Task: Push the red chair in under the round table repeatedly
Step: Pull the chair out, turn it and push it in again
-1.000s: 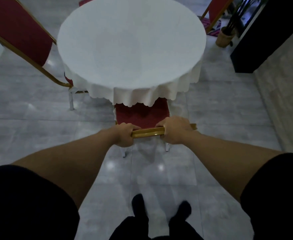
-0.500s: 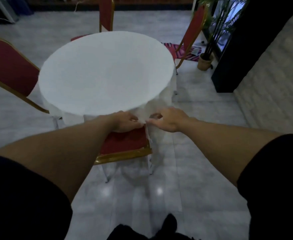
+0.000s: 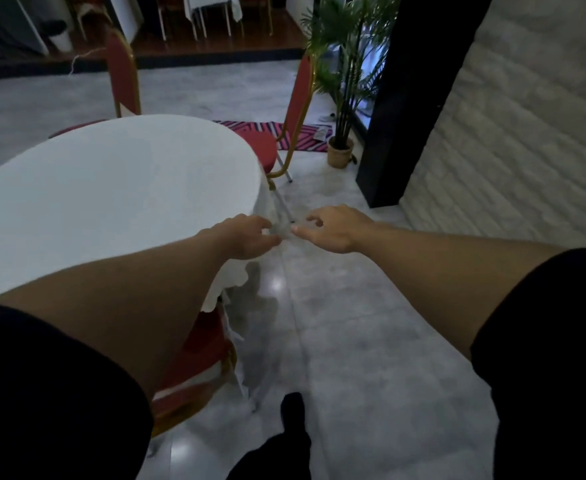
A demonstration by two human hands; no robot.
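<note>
The round table [image 3: 111, 188] with its white cloth fills the left half of the view. The red chair [image 3: 198, 362] with a gold frame stands pushed in at the table's near edge, its backrest mostly hidden behind my left forearm. My left hand [image 3: 246, 237] hovers over the cloth's right edge with fingers loosely curled and nothing in them. My right hand [image 3: 333, 228] is held in the air beside it, just right of the table, fingers apart and empty. Neither hand touches the chair.
Two more red chairs stand around the table, one at the far side [image 3: 122, 77] and one at the right [image 3: 295, 109]. A potted palm [image 3: 340, 154], a black pillar [image 3: 405, 109] and a white brick wall [image 3: 513, 150] line the right. A striped rug [image 3: 305, 140] lies beyond.
Both hands have let go of the chair's gold back rail and risen to the table's edge. The view has lifted and swung to the right, with the chair staying under the table.
</note>
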